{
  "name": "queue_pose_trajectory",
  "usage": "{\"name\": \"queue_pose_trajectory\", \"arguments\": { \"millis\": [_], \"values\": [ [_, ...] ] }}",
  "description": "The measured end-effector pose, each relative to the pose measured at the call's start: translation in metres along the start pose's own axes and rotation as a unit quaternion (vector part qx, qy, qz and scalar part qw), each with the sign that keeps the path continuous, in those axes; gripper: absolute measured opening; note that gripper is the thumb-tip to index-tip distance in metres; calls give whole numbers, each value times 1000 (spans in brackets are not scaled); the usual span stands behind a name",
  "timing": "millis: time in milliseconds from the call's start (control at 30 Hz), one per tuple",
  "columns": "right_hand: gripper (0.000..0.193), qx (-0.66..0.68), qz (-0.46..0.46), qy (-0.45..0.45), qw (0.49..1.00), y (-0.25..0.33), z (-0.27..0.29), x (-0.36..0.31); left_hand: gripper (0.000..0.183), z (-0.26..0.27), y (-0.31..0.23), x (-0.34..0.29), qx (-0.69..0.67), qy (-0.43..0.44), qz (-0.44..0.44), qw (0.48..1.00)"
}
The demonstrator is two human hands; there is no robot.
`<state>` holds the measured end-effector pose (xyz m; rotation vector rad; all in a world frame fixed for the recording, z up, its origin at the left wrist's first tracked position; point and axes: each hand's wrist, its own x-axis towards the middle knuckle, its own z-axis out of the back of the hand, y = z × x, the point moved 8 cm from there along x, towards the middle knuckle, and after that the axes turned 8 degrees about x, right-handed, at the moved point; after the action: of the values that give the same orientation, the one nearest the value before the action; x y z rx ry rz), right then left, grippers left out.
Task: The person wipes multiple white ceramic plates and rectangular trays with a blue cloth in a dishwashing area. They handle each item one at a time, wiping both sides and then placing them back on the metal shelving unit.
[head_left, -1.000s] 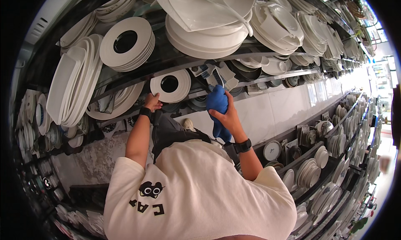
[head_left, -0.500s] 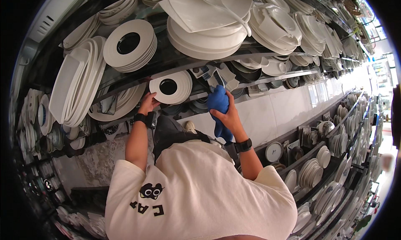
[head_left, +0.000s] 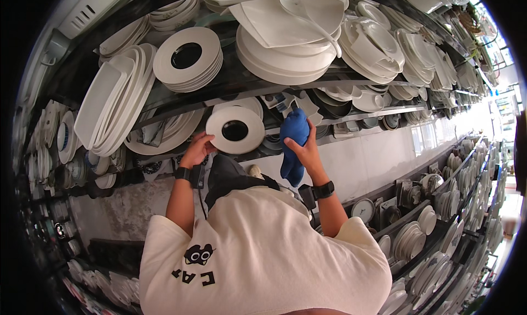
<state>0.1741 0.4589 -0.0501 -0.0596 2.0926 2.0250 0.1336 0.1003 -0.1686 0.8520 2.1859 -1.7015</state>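
My left hand (head_left: pixel 200 148) grips the left rim of a white plate (head_left: pixel 224 141) with a round black centre. The plate is tilted, out in front of the lower shelf, and overlaps other white plates (head_left: pixel 248 105) behind it. In my right hand (head_left: pixel 307 148) is a bunched blue cloth (head_left: pixel 295 129), its loose end hanging down below the fingers. The cloth is to the right of the plate, apart from it. On the shelf above stands a stack of white plates (head_left: pixel 210 73) with the same black centre.
Large white dishes with a white spoon (head_left: pixel 307 17) on top fill the upper shelf (head_left: pixel 274 87). Long white platters (head_left: pixel 104 106) lean at its left. Dark bowls (head_left: pixel 330 103) sit on the lower shelf, and more crockery racks (head_left: pixel 409 227) stand at the right.
The plate has come away from those behind it, toward me and slightly right, held in my left hand. My right hand has moved slightly right with the cloth. The view has shifted a little.
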Motion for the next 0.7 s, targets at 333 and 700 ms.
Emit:
{"name": "queue_pose_trajectory", "arguments": {
  "millis": [333, 700],
  "values": [
    [125, -36, 55, 97, 993, 0, -11, -3, 34, -126, -50, -44, 216, 200, 24, 955],
    [99, -224, 160, 243, 930, 89, -37, -11, 11, -194, -126, -67, 448, 295, -85, 840]
  ]
}}
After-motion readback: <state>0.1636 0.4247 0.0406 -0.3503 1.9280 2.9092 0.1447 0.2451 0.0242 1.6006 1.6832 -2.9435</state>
